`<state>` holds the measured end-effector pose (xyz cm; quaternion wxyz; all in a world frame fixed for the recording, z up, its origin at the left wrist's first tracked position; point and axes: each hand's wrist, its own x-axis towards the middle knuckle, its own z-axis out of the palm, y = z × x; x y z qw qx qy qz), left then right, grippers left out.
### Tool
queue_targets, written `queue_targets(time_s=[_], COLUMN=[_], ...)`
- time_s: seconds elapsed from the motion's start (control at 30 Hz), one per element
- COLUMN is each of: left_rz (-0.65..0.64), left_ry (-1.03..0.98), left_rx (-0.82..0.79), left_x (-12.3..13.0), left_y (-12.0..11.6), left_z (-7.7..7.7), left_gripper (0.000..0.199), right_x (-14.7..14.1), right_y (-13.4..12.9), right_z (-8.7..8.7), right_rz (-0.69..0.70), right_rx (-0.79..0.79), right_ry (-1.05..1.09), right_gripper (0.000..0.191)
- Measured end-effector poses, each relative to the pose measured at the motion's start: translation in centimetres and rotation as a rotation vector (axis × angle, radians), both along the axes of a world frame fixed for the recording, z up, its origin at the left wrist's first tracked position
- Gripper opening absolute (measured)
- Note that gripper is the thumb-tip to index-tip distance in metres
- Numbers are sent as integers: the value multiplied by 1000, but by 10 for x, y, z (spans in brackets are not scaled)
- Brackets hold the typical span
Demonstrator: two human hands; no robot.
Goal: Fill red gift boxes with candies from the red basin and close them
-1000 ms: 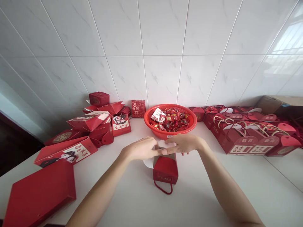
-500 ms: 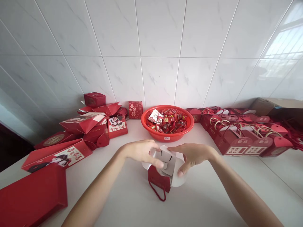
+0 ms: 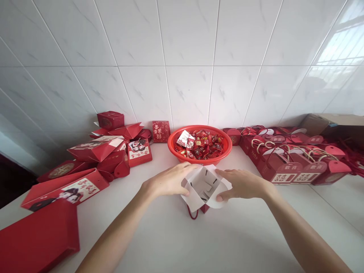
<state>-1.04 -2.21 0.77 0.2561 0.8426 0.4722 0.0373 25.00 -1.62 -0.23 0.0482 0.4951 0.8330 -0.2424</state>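
Note:
A small red gift box [image 3: 204, 185] with a white inside stands on the table in front of me, its top flaps folded outward and a dark red cord handle [image 3: 193, 217] hanging at the front. My left hand [image 3: 173, 180] holds its left flap, thumb at the front and fingers behind. On the other side, my right hand [image 3: 239, 184] grips the right flap in the same way. Dark slots show in the white walls inside. Just behind the box sits a red plastic basket [image 3: 170, 146] full of red-wrapped candies [image 3: 202, 146].
At the left lie piled red boxes [image 3: 93, 149] and a large red box [image 3: 40, 235] near the front edge. Rows of finished-looking red boxes with rope handles [image 3: 287, 167] stand at the right, before a cardboard box [image 3: 321, 123]. A tiled wall [image 3: 187, 91] closes off the back.
The box has turned and tilted, so its inside faces me more. Its flaps are spread wider, and both hands have closed in on the left and right flaps.

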Motion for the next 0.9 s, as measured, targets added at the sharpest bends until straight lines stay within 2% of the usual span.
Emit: queue_targets(time_s=[0.1,0.23,0.43,0.6,0.67,0.73,0.8,0.9], left_rz=[23,60,114,111,99,84,68,78], left_ry=[-14,73,98,54,16,-43,-120,-230], left_rx=[42,98,88,107,131,166,209,266], left_x=[2,0,-8,-12,-14,-16,-19,-25], left_y=[6,11,7,2,2,4,10,27], left_z=[-4,-7,1,9,10,11,11,10], left_gripper=[79,51,49,40,37,35,33,33], right_x=[-1,0,10,17,17,12,5,-11], right_y=[-2,1,6,15,25,41,61,95], right_z=[2,3,17,40,46,46,39,17], right_rz=[-18,8,10,11,-8,-14,-27,-66], right_rx=[28,44,110,244,278,299,286,202], right_ry=[-23,13,34,102,201,391,637,966], right_gripper=[75,71,87,75,69,59,48,40])
